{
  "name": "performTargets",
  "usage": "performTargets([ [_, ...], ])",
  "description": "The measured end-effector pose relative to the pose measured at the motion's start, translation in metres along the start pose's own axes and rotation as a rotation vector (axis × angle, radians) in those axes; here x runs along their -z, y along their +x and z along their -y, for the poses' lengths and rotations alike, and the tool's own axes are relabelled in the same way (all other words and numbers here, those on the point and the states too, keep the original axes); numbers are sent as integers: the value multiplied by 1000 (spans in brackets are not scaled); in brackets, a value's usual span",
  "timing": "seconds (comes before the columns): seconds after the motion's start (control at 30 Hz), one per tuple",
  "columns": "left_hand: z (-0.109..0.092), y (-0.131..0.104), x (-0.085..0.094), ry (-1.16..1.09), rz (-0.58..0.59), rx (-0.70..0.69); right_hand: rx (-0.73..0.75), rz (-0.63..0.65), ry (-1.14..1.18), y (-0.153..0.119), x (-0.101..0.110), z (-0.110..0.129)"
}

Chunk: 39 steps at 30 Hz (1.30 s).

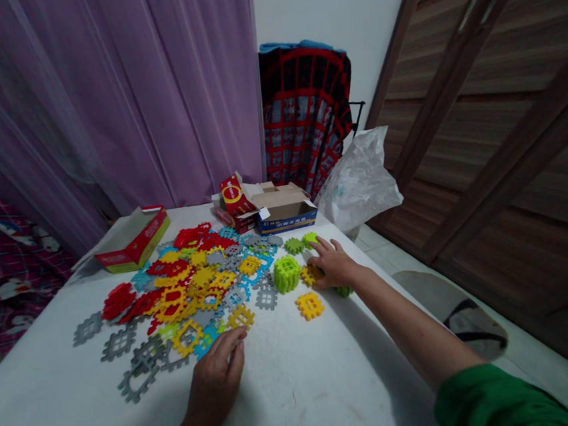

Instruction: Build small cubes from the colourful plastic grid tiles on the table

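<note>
My right hand (pixel 332 263) reaches over the table's right side. Its thumb and index finger are on either side of a yellow interlocking building tile (pixel 309 275), while the other fingers are spread. Part of that tile is hidden by the hand. Close by stands a stack of lime-green tiles (pixel 286 274), with another yellow tile (pixel 310 305) lying flat nearer to me. Green pieces (pixel 294 245) lie beyond the fingers, and one is partly under my wrist. My left hand (pixel 217 372) rests loosely beside the pile, its fingertips near a yellow tile (pixel 240 317), holding nothing visible.
A large mixed heap of red, yellow, grey and blue tiles (pixel 190 282) covers the white table's (pixel 300 385) left middle. Behind it stand a red-and-green open box (pixel 136 244), a blue cardboard box (pixel 287 221) and a red carton (pixel 235 197). A white plastic bag (pixel 359 182) hangs at the right edge.
</note>
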State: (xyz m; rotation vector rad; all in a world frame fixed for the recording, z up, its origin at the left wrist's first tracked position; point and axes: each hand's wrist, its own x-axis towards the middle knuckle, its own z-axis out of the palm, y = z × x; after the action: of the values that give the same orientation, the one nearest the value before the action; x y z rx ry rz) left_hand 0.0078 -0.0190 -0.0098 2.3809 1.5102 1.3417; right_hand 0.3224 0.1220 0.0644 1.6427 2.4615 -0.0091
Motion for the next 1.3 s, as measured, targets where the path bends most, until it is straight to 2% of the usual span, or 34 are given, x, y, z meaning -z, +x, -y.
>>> performTargets([
  [0.6, 1, -1, 1, 1, 42, 29, 41, 141, -50, 12, 6, 3],
  [0.73, 1, -2, 0, -6, 51, 29, 53, 132, -42, 15, 3, 3],
  [0.93, 0, -1, 0, -26, 23, 42, 69, 134, -32, 18, -1, 3],
  [1.1, -1, 1, 0, -59, -1, 73, 35, 168, -36, 16, 6, 5],
  [1.2, -1, -1, -1, -56, -12, 74, -9, 113, 1, 8, 14, 3],
  [1.3, 2, -2, -2, -31, -34, 48, -54, -94, 64, -7, 19, 7],
])
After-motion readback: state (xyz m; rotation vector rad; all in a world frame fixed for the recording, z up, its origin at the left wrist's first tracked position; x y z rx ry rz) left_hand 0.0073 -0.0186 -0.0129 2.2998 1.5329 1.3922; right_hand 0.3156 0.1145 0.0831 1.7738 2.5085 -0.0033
